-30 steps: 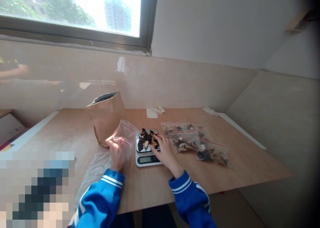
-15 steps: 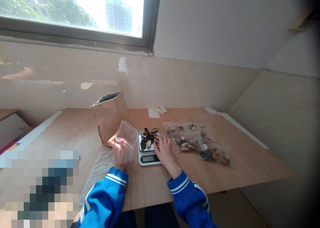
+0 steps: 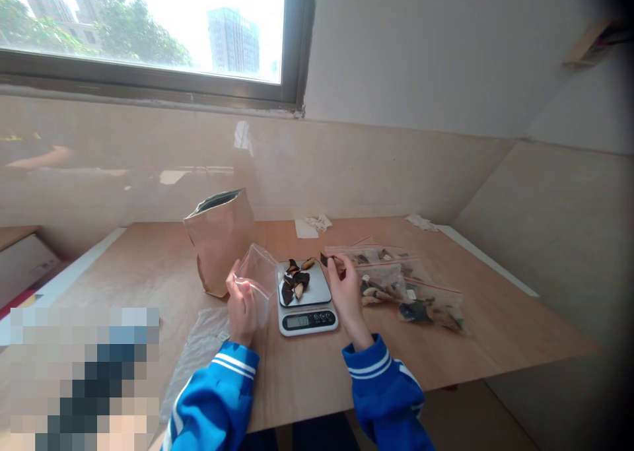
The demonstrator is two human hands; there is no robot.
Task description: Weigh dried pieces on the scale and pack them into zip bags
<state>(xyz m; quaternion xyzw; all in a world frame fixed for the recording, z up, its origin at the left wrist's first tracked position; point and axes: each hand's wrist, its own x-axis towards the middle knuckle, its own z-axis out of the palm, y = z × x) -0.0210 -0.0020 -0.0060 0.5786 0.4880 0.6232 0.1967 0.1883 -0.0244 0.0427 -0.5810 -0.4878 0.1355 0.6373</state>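
While the table carries one open paper bag, flat plastic (count unclear), at least four filled bags, apparently done, and one scale, I see the left hand's fingers clamped on one seemingly unfilled clear bag. Right hand: fingers pinching at least one dried slice; about six lie unbagged on the scale.

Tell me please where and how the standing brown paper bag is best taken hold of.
I would pinch the left edge of the brown paper bag, just below its rim, coming from the left. It stands upright, mouth open upward, so the upper wall seems easy to pinch; the left hand and the clear zip bag crowd its lower right side.
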